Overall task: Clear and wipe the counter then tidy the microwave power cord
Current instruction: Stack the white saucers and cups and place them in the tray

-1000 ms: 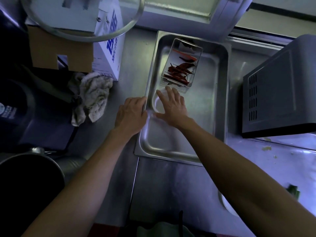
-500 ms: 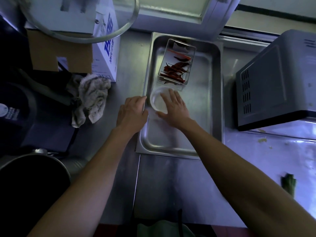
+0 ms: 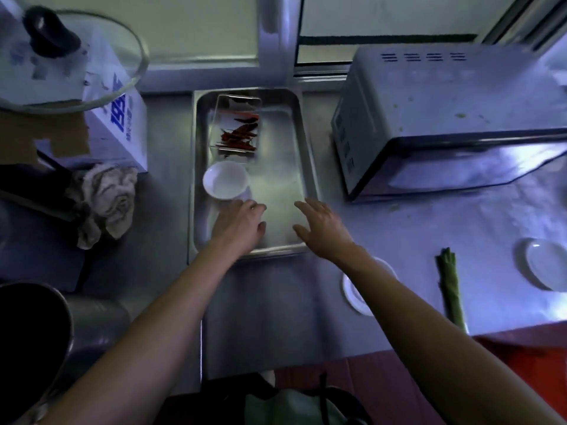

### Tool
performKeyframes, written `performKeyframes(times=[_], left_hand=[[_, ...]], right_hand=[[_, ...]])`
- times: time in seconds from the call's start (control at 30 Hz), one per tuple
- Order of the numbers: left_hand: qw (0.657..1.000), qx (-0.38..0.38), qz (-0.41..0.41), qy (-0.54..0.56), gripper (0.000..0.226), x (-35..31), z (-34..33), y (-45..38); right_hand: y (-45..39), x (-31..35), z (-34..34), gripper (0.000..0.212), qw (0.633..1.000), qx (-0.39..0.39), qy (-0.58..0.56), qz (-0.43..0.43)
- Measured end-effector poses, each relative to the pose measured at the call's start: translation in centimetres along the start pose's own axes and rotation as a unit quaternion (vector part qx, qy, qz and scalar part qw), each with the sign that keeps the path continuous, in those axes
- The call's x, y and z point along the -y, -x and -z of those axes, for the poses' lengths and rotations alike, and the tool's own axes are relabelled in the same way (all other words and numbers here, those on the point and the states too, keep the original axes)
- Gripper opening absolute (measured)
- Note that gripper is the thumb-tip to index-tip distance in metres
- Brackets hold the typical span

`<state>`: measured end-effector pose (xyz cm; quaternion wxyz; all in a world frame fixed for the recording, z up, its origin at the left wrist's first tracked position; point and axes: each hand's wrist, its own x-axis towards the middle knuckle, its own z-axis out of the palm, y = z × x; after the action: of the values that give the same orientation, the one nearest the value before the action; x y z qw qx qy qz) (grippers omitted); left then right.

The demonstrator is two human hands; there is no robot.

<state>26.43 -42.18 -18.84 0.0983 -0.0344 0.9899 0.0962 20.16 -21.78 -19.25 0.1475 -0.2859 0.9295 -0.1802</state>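
Observation:
A steel tray (image 3: 302,167) lies on the metal counter (image 3: 276,302). Inside it stand a small white bowl (image 3: 225,180) and a clear box of dried red chillies (image 3: 237,130). My left hand (image 3: 241,225) hovers over the tray's near left part, just below the bowl, fingers loosely curled and holding nothing. My right hand (image 3: 322,230) is spread open over the tray's near right corner. The microwave (image 3: 429,118) stands to the right of the tray. A crumpled cloth (image 3: 104,200) lies to the tray's left. No power cord shows.
A white plate (image 3: 357,289) lies partly under my right forearm, another plate (image 3: 543,263) at the far right. A green vegetable stalk (image 3: 451,286) lies between them. A carton (image 3: 122,118) and a glass lid (image 3: 70,53) are at the back left, a dark pot (image 3: 30,332) near left.
My right hand has let go of the white bowl, which now stands in the tray, and drawn back to the right. My left hand moved from the tray's rim over the tray. The view shifted right.

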Motion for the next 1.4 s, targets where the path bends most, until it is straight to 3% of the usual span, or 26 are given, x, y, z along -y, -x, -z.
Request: performKeyframes(times=[0.27,0.53,0.63,0.77,0.93,1.17,1.4], left_hand=[[0.997,0.010,-0.069,-0.026,0.038,-14.8,-1.1,4.4],[0.976,0.013,-0.189,-0.107,0.046,-30.0,-0.7,7.1],[0.965,0.006,-0.230,-0.125,0.047,-35.2,-0.5,7.8],[0.947,0.008,-0.286,-0.145,0.046,-41.7,-1.0,8.2],[0.914,0.016,-0.371,-0.162,0.046,-50.5,-2.5,8.6],[0.868,0.046,-0.473,-0.145,0.048,-60.9,-5.6,9.5],[0.843,0.086,-0.511,-0.141,0.050,-67.6,-10.3,6.2]], right_hand=[[16.0,-8.8,2.7,0.053,0.993,-0.056,-0.042,-0.093],[30.0,-16.4,6.7,0.050,0.979,-0.116,-0.056,-0.157],[34.7,-18.7,8.1,0.043,0.966,-0.154,-0.067,-0.194],[40.3,-21.4,9.6,0.054,0.947,-0.187,-0.064,-0.253],[47.4,-24.4,10.0,0.051,0.910,-0.236,-0.070,-0.333],[55.5,-28.4,9.8,0.056,0.860,-0.246,-0.075,-0.440],[57.5,-33.9,9.8,0.054,0.841,-0.212,-0.070,-0.494]])
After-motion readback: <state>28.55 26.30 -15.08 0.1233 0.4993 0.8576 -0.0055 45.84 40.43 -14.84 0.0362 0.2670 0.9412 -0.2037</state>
